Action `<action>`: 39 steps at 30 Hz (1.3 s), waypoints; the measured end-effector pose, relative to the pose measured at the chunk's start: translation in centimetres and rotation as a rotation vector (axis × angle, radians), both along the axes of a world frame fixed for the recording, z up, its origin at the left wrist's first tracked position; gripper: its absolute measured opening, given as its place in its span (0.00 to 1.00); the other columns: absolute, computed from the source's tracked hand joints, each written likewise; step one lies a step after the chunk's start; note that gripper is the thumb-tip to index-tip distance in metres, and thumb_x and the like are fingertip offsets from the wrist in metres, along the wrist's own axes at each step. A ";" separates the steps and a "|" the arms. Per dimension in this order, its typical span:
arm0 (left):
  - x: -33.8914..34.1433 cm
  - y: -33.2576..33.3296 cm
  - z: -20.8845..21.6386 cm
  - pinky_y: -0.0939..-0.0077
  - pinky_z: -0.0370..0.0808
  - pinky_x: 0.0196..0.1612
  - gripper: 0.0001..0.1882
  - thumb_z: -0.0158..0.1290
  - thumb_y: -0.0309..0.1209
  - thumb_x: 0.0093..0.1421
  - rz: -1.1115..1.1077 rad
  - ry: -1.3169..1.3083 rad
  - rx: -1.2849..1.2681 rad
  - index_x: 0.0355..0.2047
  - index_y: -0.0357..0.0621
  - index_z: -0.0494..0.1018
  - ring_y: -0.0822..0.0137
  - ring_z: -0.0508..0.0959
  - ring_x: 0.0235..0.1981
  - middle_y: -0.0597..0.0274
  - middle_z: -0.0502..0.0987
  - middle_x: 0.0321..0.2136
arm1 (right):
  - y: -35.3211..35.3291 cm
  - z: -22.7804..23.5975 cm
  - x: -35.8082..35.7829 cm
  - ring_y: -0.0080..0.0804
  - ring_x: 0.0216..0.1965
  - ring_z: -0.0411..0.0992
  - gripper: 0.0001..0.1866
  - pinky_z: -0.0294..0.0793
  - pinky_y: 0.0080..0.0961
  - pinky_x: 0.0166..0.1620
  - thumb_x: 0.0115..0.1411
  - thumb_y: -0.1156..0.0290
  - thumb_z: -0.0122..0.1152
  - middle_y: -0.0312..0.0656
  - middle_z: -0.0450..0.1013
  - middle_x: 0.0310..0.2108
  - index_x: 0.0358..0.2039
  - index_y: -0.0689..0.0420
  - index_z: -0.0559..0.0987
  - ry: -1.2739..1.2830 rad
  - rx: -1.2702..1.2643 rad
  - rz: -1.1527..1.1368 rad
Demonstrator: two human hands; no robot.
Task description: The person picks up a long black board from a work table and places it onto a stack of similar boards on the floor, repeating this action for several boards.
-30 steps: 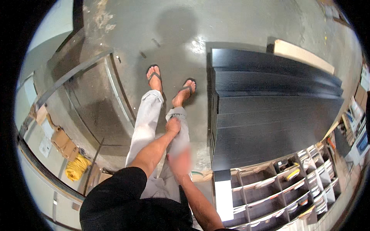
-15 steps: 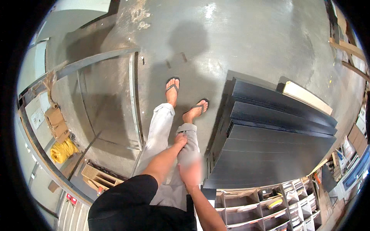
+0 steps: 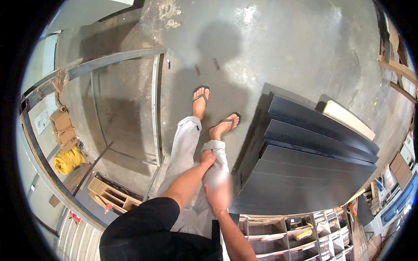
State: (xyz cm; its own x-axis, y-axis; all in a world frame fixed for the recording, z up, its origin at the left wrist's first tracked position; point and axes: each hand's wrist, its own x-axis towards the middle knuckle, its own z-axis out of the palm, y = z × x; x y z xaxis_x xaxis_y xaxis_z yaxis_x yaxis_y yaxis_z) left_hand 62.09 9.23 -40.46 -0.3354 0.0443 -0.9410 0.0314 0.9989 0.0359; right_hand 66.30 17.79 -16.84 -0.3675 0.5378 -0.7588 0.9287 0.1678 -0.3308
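Note:
My left hand (image 3: 208,157) is closed at the shin of my right trouser leg (image 3: 216,150), its fingers bunched against the grey cloth just above the rolled cuff. My right hand (image 3: 220,196) lies higher up the same leg, by the knee. A blurred patch covers its fingers, so what they do is hidden. Below the cuffs, both feet stand on the floor in dark flip-flops (image 3: 226,122). Right beside my right leg is a stack of long black panels (image 3: 309,174).
On the left a metal frame (image 3: 155,108) lies low over the concrete. Beyond it are a yellow bundle (image 3: 69,161) and a cardboard piece (image 3: 64,130). A pale board (image 3: 348,119) leans by the panels; a compartment shelf (image 3: 278,237) stands near me at lower right.
The view has shifted slightly, so the floor, frame and panels sit a little differently. Both hands keep about the same places on the right trouser leg.

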 end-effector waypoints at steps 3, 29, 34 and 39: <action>-3.0 1.2 2.0 0.61 0.72 0.43 0.16 0.41 0.32 0.53 -0.133 -0.172 0.087 0.30 0.39 0.78 0.51 0.77 0.39 0.46 0.77 0.34 | 0.5 -0.2 -0.3 0.47 0.45 0.68 0.35 0.68 0.38 0.47 0.44 0.61 0.68 0.51 0.68 0.43 0.50 0.62 0.65 0.021 0.006 -0.034; -44.2 -4.8 50.4 0.47 0.43 0.62 0.47 0.60 0.46 0.42 -0.073 1.371 0.299 0.60 0.42 0.52 0.40 0.46 0.62 0.36 0.48 0.60 | 23.0 9.8 -2.6 0.30 0.26 0.73 0.13 0.72 0.26 0.28 0.59 0.63 0.54 0.41 0.74 0.26 0.34 0.60 0.76 0.434 -0.173 -0.699; -43.7 -4.6 50.2 0.46 0.41 0.62 0.51 0.61 0.47 0.40 -0.052 1.320 0.274 0.62 0.44 0.49 0.41 0.44 0.63 0.38 0.46 0.61 | 21.9 11.3 1.5 0.31 0.26 0.73 0.14 0.74 0.30 0.30 0.59 0.62 0.54 0.41 0.74 0.27 0.35 0.62 0.76 0.398 -0.168 -0.716; -43.7 -3.9 50.6 0.47 0.41 0.62 0.51 0.61 0.47 0.41 -0.045 1.316 0.311 0.62 0.45 0.48 0.41 0.44 0.63 0.39 0.45 0.61 | 19.2 7.6 7.7 0.32 0.28 0.74 0.18 0.73 0.28 0.32 0.55 0.60 0.59 0.42 0.76 0.26 0.36 0.65 0.78 0.149 -0.113 -0.621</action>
